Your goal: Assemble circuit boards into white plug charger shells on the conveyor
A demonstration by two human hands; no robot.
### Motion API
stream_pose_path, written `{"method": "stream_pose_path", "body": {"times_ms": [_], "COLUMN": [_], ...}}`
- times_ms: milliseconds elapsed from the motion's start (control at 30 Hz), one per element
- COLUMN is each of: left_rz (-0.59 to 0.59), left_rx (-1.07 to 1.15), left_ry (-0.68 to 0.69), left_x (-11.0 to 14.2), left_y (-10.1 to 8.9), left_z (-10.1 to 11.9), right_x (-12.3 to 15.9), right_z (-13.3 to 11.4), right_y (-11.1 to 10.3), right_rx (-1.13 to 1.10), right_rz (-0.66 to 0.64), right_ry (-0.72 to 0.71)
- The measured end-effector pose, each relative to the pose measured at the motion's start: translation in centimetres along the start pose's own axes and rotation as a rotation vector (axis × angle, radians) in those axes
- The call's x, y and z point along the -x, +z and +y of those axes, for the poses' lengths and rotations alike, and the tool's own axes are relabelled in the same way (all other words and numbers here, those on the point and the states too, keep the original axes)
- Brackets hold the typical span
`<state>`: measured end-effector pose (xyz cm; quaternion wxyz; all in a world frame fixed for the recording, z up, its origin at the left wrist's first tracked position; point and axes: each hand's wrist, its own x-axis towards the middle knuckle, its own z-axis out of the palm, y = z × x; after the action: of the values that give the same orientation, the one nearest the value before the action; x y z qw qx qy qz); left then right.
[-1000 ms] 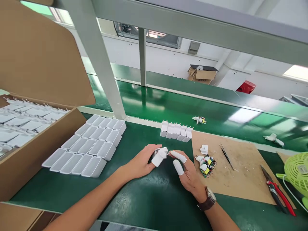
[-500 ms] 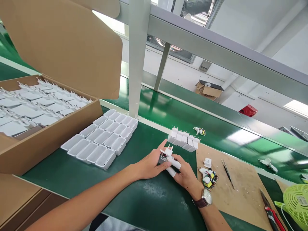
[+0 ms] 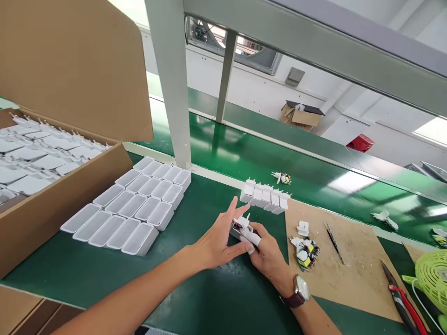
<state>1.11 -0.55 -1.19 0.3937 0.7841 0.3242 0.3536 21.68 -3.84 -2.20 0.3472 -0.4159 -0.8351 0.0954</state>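
My right hand (image 3: 270, 258), with white finger covers on some fingers, grips a white plug-in charger (image 3: 241, 224). Two metal pins stick up from its plug end, and dark parts show inside the casing. Around its other side is my left hand (image 3: 223, 237), fingers stretched out and spread, the thumb reaching across to the right fingertips. Whether the left palm touches the charger is hidden. Just beyond the hands stands a row of white chargers (image 3: 264, 197), pins up. To the left lie several rows of open white casings (image 3: 134, 204).
A cardboard box (image 3: 101, 170) filled with white chargers stands at left. On the brown board (image 3: 356, 279) at right are circuit boards (image 3: 305, 253), a white plug piece (image 3: 303, 228), tweezers (image 3: 334, 243) and red-handled pliers (image 3: 401, 298). A green fan (image 3: 433, 274) is at the right edge.
My left hand's fingers have straightened and spread, loosening from around the charger. My right hand keeps hold of it. The view has shifted slightly.
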Motion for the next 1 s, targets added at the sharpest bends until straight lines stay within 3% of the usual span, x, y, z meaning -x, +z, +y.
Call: {"method": "stream_pose_path", "body": {"times_ms": [200, 300, 400, 500, 1000], "left_rz": [0.018, 0.019, 0.098, 0.153, 0.095], "left_rx": [0.003, 0.041, 0.059, 0.034, -0.004], "left_ry": [-0.028, -0.027, -0.033, -0.018, -0.032], "left_x": [0.1, 0.0, -0.2, -0.2, 0.0], "left_y": [-0.5, -0.3, 0.1, 0.4, -0.1], "left_z": [-0.1, 0.0, 0.1, 0.1, -0.9], "right_x": [0.1, 0.2, 0.3, 0.3, 0.5], "right_z": [-0.4, -0.6, -0.4, -0.1, -0.2], "right_y": [-0.3, -0.7, -0.5, -0.1, 0.1], "right_rx": [0.004, -0.014, -0.012, 0.020, 0.070], "right_rz": [0.084, 0.012, -0.062, -0.031, -0.131], "right_ry": [0.037, 0.062, 0.062, 0.068, 0.133]}}
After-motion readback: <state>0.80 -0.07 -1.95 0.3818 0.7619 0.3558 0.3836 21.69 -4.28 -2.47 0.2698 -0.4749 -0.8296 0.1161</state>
